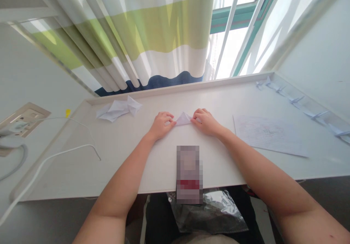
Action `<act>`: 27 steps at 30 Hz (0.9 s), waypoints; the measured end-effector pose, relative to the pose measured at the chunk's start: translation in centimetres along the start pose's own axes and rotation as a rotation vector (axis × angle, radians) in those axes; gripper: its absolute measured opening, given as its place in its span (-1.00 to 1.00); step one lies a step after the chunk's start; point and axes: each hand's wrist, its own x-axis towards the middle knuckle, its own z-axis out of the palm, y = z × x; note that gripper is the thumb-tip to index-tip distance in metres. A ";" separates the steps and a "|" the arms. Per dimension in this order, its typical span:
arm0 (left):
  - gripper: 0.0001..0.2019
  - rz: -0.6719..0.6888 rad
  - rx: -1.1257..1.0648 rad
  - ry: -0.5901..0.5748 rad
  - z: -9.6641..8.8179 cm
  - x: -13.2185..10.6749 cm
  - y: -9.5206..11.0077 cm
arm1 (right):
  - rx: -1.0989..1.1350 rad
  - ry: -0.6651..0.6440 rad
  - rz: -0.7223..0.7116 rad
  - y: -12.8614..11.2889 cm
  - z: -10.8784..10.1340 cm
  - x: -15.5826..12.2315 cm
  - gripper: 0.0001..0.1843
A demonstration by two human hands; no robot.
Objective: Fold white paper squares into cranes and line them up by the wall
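Observation:
A small folded piece of white paper [183,119] with a pointed shape lies on the white desk [82,171]. My left hand [162,125] presses its left end with the fingertips, and my right hand [205,122] pinches its right end. Both forearms rest across the desk's front edge. Between them, a pixelated rectangular object [189,174] overhangs that edge. Crumpled white paper [117,109] lies left of my left hand. A handwritten sheet [269,134] lies right of my right hand.
Several small paper cranes [296,100] line the desk's right back edge. A white cable [54,160] crosses the left of the desk, near a wall socket panel [23,120]. A striped curtain [136,29] and window stand beyond the raised back edge. A plastic bag [210,211] sits below the desk.

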 end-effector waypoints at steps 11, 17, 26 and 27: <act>-0.71 -0.145 0.202 0.008 0.5 0.2 1.4 | -0.146 0.084 0.212 -1.3 0.1 0.3 -0.71; -0.68 0.096 0.243 -0.007 0.3 0.1 2.2 | -0.165 0.080 -0.054 -2.1 0.8 0.2 -0.77; -0.60 0.123 0.266 -0.157 0.0 -0.6 2.5 | -0.120 -0.149 -0.234 -1.2 1.9 -1.6 -0.34; -0.60 0.121 0.278 -0.165 -0.1 -0.8 2.7 | -0.126 -0.150 -0.203 -0.8 1.8 -1.7 -0.29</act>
